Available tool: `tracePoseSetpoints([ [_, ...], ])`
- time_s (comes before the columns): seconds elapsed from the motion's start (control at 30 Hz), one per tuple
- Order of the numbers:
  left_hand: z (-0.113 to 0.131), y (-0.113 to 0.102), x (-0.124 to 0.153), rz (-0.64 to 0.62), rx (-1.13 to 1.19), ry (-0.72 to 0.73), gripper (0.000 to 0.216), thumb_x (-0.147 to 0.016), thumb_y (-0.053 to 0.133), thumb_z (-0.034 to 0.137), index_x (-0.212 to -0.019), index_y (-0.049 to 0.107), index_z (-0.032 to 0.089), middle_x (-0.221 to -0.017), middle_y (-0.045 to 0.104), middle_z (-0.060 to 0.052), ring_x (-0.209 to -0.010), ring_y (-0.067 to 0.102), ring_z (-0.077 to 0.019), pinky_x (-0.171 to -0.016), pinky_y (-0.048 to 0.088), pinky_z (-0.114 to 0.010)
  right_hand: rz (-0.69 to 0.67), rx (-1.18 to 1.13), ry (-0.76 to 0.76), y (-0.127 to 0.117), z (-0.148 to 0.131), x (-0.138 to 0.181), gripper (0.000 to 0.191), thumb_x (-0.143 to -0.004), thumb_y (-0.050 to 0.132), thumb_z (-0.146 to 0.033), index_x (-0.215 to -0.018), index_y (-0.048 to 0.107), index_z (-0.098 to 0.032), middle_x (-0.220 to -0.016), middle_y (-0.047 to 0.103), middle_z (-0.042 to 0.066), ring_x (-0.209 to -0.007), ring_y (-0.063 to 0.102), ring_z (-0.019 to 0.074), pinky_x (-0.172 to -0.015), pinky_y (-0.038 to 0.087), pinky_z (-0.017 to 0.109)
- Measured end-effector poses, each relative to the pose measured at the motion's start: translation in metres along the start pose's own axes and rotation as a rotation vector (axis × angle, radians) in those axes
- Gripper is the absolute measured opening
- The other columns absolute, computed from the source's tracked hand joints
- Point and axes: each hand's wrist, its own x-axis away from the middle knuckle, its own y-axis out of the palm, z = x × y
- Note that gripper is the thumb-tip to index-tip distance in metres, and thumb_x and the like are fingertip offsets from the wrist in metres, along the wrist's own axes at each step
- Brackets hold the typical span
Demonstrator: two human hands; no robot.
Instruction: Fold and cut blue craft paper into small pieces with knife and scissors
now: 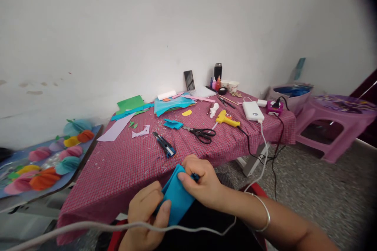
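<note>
A folded piece of bright blue paper (178, 197) is held over my lap, just off the table's front edge. My left hand (147, 211) grips its left side, with thumb and fingers closed on it. At its upper right corner my right hand (202, 180) pinches the paper, thumb on top. A small dark item (195, 177) shows by the right fingers; I cannot make out its kind. Nearest on the table lies a blue and black utility knife (164, 145). Beyond it are black-handled scissors (203, 134), their blades partly under a small folded blue paper (173, 124).
The checked tablecloth (118, 176) bears a yellow glue gun (228, 119), a white power bank (252, 111), coloured paper sheets and scraps. A white cable (188, 228) crosses before my hands. Paper ornaments (47, 178) lie on the left; a pink stool (332, 125) stands right.
</note>
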Motion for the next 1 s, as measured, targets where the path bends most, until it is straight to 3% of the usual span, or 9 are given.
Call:
tracePoseSetpoints([
  [0.27, 0.001, 0.007, -0.003, 0.023, -0.099, 0.031, 0.027, -0.082, 0.049, 0.003, -0.062, 0.042, 0.019, -0.053, 0.043, 0.003, -0.047, 0.044, -0.0086, -0.047, 0.034, -0.022, 0.045, 0.007, -0.049, 0.003, 0.003, 0.0, 0.034, -0.077, 0.054, -0.015, -0.052, 0.03, -0.02, -0.05, 0.038, -0.006, -0.05, 0.038, 0.0087, -0.055, 0.035, 0.025],
  [0.63, -0.002, 0.013, -0.005, 0.031, -0.076, -0.044, 0.038, -0.079, 0.054, 0.003, -0.054, 0.031, 0.019, -0.05, 0.031, 0.007, -0.043, 0.033, -0.0053, -0.043, 0.026, -0.021, 0.075, 0.084, -0.139, 0.004, 0.005, -0.002, 0.035, -0.077, 0.053, -0.013, -0.053, 0.028, -0.02, -0.049, 0.034, -0.006, -0.048, 0.035, 0.0083, -0.054, 0.034, 0.024],
  [0.77, -0.001, 0.017, 0.0, 0.029, -0.013, -0.223, 0.04, -0.08, 0.057, 0.009, -0.053, 0.028, 0.018, -0.051, 0.03, 0.007, -0.043, 0.032, -0.0049, -0.044, 0.027, -0.019, 0.09, 0.175, -0.232, 0.003, 0.007, -0.003, 0.036, -0.078, 0.052, -0.014, -0.053, 0.027, -0.021, -0.049, 0.031, -0.007, -0.049, 0.034, 0.0095, -0.055, 0.034, 0.026],
  [0.87, 0.001, 0.021, 0.003, 0.097, 0.111, -0.488, 0.035, -0.078, 0.062, 0.019, -0.057, 0.034, 0.019, -0.053, 0.033, 0.007, -0.045, 0.034, -0.0056, -0.045, 0.03, -0.018, 0.097, 0.223, -0.285, 0.003, 0.009, -0.004, 0.036, -0.078, 0.051, -0.014, -0.053, 0.026, -0.021, -0.049, 0.03, -0.007, -0.048, 0.033, 0.0097, -0.056, 0.034, 0.026],
  [0.93, 0.001, 0.023, 0.004, 0.124, 0.232, -0.68, 0.017, -0.077, 0.065, 0.025, -0.072, 0.049, 0.02, -0.053, 0.036, 0.008, -0.045, 0.036, -0.0065, -0.044, 0.032, -0.018, 0.1, 0.23, -0.305, 0.002, 0.01, -0.005, 0.036, -0.078, 0.052, -0.013, -0.054, 0.026, -0.021, -0.05, 0.03, -0.007, -0.049, 0.034, 0.0096, -0.056, 0.034, 0.025],
  [1.0, 0.0, 0.024, 0.002, 0.084, 0.388, -0.81, 0.024, -0.076, 0.066, 0.03, -0.096, 0.057, 0.02, -0.053, 0.038, 0.009, -0.045, 0.039, -0.0076, -0.044, 0.033, -0.018, 0.096, 0.241, -0.316, 0.001, 0.01, -0.006, 0.036, -0.078, 0.052, -0.013, -0.054, 0.026, -0.021, -0.049, 0.031, -0.007, -0.049, 0.034, 0.0097, -0.057, 0.034, 0.025],
])
